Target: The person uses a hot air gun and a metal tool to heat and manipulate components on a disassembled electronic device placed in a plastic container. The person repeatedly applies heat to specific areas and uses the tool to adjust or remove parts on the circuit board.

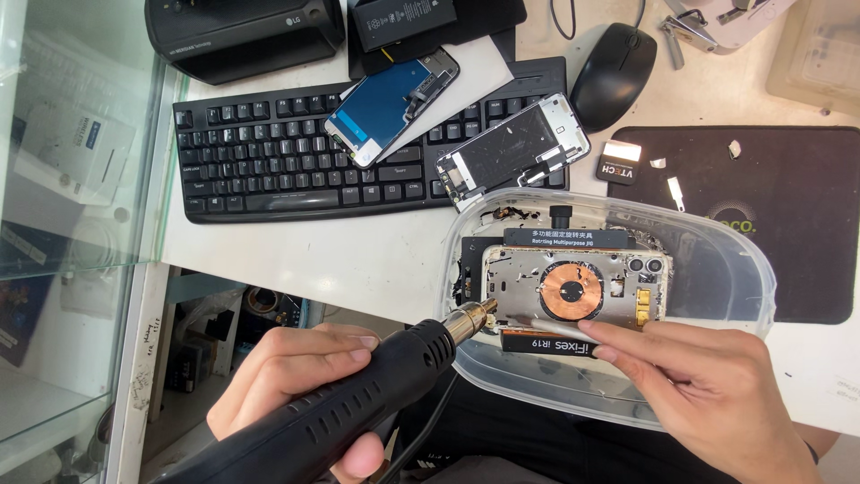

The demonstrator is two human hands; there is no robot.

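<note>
My left hand [291, 381] grips a black hot air gun [358, 394], its metal nozzle [470, 318] aimed at the lower left corner of an opened phone housing [573, 285] with a copper coil. The housing is clamped in a black rotating fixture [566, 238] that sits inside a clear plastic tub [735, 269]. My right hand [717, 390] pinches a thin metal tool [546, 324] whose tip rests at the housing's lower edge, close to the nozzle.
A black keyboard [269, 152] lies behind, with a detached phone screen [394, 106] and a metal-backed panel [515, 148] on it. A black mouse [614, 63] and a dark work mat [770, 197] are to the right, a glass shelf [63, 179] to the left.
</note>
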